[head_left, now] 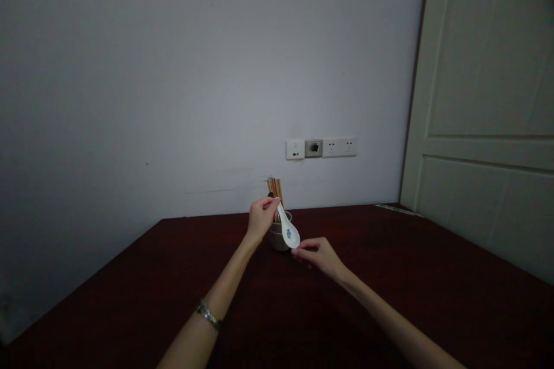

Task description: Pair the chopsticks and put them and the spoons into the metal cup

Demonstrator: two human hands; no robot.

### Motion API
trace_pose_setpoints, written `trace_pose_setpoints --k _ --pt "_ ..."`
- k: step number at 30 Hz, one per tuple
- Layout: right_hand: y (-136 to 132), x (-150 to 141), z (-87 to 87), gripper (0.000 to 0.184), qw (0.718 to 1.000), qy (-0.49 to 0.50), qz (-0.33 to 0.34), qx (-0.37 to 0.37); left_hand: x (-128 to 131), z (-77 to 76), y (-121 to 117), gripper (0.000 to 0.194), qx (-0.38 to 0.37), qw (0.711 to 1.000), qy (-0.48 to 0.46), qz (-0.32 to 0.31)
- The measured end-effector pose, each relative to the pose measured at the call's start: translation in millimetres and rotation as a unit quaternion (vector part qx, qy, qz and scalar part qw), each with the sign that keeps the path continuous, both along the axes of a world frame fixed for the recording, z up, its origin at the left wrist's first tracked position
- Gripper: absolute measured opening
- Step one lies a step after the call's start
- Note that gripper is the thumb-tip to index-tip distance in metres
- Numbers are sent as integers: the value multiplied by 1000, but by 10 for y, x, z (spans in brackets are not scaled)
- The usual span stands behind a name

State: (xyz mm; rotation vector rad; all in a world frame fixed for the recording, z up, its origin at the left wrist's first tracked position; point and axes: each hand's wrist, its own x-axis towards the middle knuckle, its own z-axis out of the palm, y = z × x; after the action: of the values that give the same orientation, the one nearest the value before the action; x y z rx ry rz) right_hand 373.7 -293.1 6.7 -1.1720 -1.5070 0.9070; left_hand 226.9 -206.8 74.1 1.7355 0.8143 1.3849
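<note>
A white soup spoon (289,234) with a small blue pattern in its bowl slants across the middle of the view, handle up and bowl down to the right. My left hand (261,218) is closed on the handle's upper end in a pinch. At the lower rim of the bowl, the fingertips of my right hand (321,255) pinch the edge. Right behind the spoon stands a grey cup-like holder (278,240), partly covered by it and by my left hand. Several chopsticks (276,187) stick up out of this holder.
The holder stands on a dark red table (372,265) against a pale wall (216,69). Wall sockets (331,148) sit above the table's back edge. On the right is a panelled door (485,98). A thin strip (396,209) lies at the back right edge.
</note>
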Motion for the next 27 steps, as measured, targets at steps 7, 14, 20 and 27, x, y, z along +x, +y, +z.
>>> trace_pose_setpoints --k 7,14,20,27 --pt "88 112 16 30 996 55 -62 26 -52 28 -8 35 -6 1000 -28 -4" --pt "232 319 184 34 987 85 -126 45 -199 -100 19 36 -40 999 -2 -20" --pt "402 420 434 29 979 68 -178 72 -230 -289 -47 32 -53 997 54 -28" --pt "460 370 768 32 972 -70 -168 147 -98 -537 -208 31 -29 986 150 -65"
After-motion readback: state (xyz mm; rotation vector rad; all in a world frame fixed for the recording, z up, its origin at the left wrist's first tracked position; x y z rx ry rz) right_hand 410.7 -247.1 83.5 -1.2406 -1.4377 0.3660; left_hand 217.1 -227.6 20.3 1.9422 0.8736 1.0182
